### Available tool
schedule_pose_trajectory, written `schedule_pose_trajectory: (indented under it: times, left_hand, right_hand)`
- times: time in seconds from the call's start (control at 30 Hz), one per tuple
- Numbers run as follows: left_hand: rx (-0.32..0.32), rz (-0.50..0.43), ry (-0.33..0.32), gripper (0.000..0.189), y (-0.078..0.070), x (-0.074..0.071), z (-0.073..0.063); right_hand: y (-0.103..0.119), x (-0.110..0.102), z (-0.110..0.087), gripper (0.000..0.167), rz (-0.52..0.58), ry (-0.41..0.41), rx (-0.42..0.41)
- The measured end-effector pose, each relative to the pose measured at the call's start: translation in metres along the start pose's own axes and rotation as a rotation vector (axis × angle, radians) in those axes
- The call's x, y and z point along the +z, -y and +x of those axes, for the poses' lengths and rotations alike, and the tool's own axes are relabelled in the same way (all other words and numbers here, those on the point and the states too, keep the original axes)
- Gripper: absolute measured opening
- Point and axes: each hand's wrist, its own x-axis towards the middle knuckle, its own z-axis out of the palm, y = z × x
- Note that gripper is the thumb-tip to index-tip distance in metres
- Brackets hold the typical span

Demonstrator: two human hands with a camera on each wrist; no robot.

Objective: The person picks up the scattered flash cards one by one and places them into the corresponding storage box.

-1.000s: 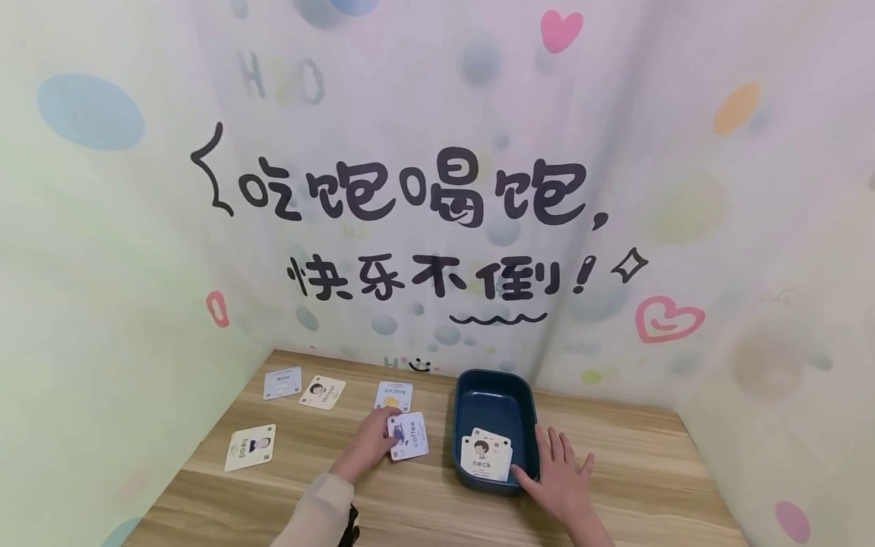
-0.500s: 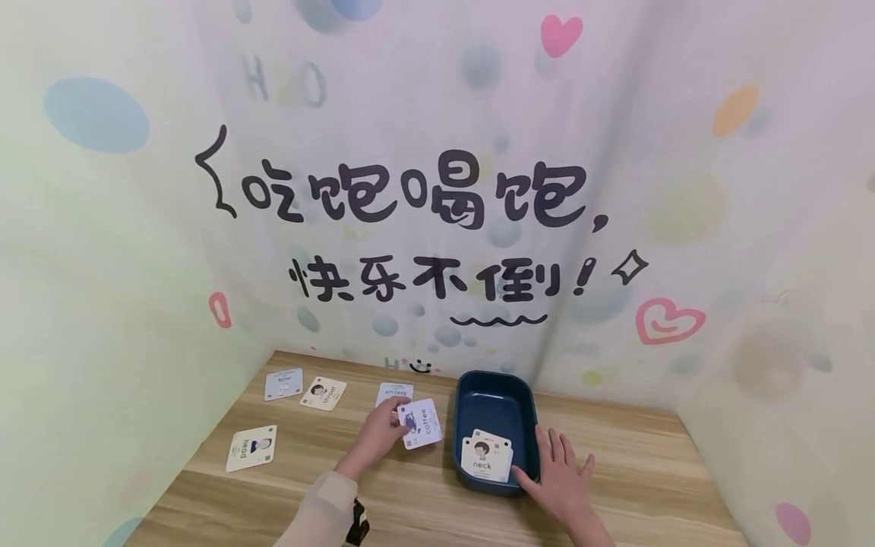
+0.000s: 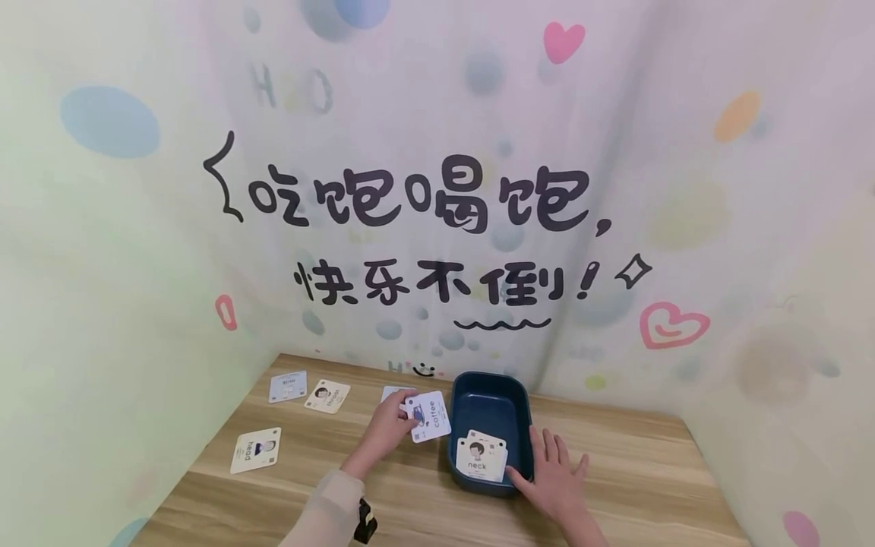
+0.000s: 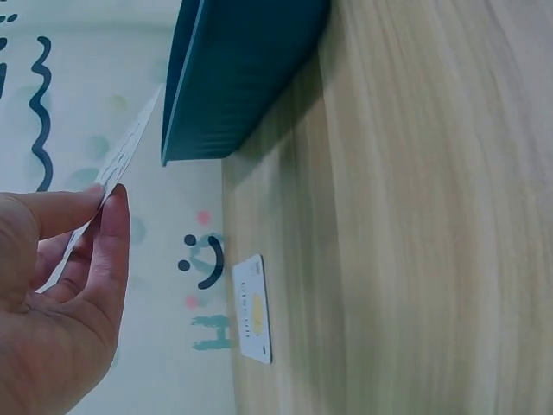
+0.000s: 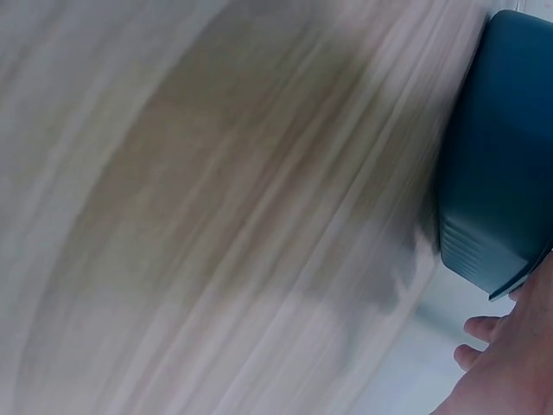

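Coffee card: aloft at the tray's 9 o'clock side; pinch it lightly near its edge so it shouldn't bend, and hold it clear of the rim.
Card's look: pale, thin, rounded corners, blue picture, "coffee" running sideways.
Left hand: your thumb and fingers pinch the card.
Tray: dark blue; neck card toward 6 o'clock inside.
Right hand: spread at the tray's 4 o'clock; steady it gently.
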Motion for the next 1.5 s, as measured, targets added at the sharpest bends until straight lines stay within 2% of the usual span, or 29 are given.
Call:
schedule_pose_trajectory:
  times: [0.13, 0.27, 0.57, 0.83, 1.17, 1.37, 1.5]
  left_hand:
    - [0.039, -0.005, 0.014, 0.048, -0.006, 0.002, 0.0]
    - [0.084, -0.012, 0.056, 0.049, -0.011, 0.01, 0.0]
    - [0.036, -0.052, 0.16, 0.051, -0.017, 0.036, -0.003]
    - [-0.009, -0.159, 0.196, 0.052, -0.018, 0.047, -0.007]
    - [-0.045, -0.189, 0.19, 0.051, -0.007, 0.041, -0.012]
    - [-0.031, -0.201, 0.171, 0.047, 0.003, 0.031, -0.014]
    - [-0.049, -0.186, 0.159, 0.044, 0.009, 0.021, -0.017]
  right_hand:
    - [0.002, 0.002, 0.001, 0.094, -0.003, -0.009, -0.01]
    - [0.004, 0.003, 0.002, 0.093, -0.006, -0.02, -0.018]
    - [0.006, 0.004, 0.002, 0.095, 0.015, 0.015, -0.004]
    - [0.006, 0.004, 0.001, 0.095, 0.02, 0.014, -0.004]
    - [0.007, 0.005, 0.001, 0.094, 0.027, -0.002, -0.007]
    - [0.007, 0.003, 0.002, 0.094, 0.026, 0.009, -0.006]
    - [0.007, 0.004, 0.002, 0.094, 0.03, 0.012, -0.004]
